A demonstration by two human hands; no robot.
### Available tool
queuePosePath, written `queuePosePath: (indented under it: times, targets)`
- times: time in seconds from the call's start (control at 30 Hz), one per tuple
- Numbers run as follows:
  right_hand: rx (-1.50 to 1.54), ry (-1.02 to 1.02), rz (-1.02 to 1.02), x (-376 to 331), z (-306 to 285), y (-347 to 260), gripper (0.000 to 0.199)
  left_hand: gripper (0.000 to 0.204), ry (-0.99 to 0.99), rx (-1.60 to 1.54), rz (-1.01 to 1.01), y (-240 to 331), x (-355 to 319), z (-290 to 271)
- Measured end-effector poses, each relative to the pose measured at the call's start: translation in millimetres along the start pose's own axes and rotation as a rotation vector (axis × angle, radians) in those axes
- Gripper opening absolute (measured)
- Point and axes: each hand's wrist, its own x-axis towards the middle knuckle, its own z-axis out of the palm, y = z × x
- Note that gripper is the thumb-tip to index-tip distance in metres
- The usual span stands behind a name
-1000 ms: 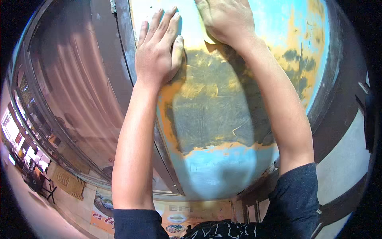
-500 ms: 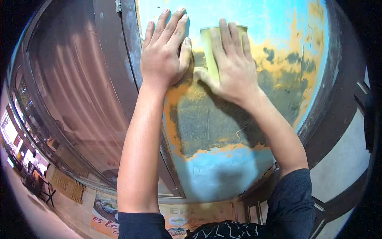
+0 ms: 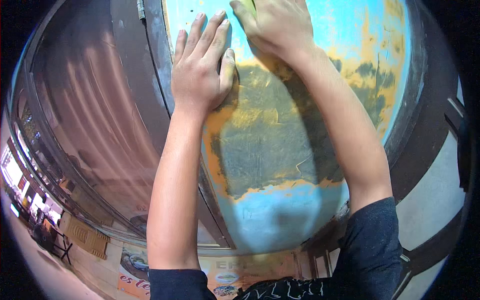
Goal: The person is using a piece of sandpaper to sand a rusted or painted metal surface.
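Fingers (image 3: 202, 37) flat on blue panel (image 3: 280, 220) | left edge (image 3: 167, 65) beside left hand (image 3: 200, 75)

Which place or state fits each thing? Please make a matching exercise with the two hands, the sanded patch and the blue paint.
Things:
1. left hand
2. right hand
3. bare patch
4. blue paint

Descriptions:
a. grey, in the middle of the panel
b. flat, fingers spread, on the panel's left edge
c. below the orange border
d. at the top, pressing a yellowish pad

Pairs: 1-b, 2-d, 3-a, 4-c
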Motion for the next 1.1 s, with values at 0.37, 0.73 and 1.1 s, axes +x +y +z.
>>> queuePosePath:
  times: [0.37,0.73,1.1]
  targets:
    - [0.031,0.147,-0.095,-86,35,-21,0.063,0.048,-0.034,-0.012,-0.012,-3,2,-4]
    - [0.037,0.127,-0.019,4,22,-5,0.064,0.046,-0.003,-0.008,-0.016,2,0,0]
    - [0.013,0.203,0.007,-89,49,-34,0.061,0.057,-0.144,-0.079,-0.165,-3,6,-8]
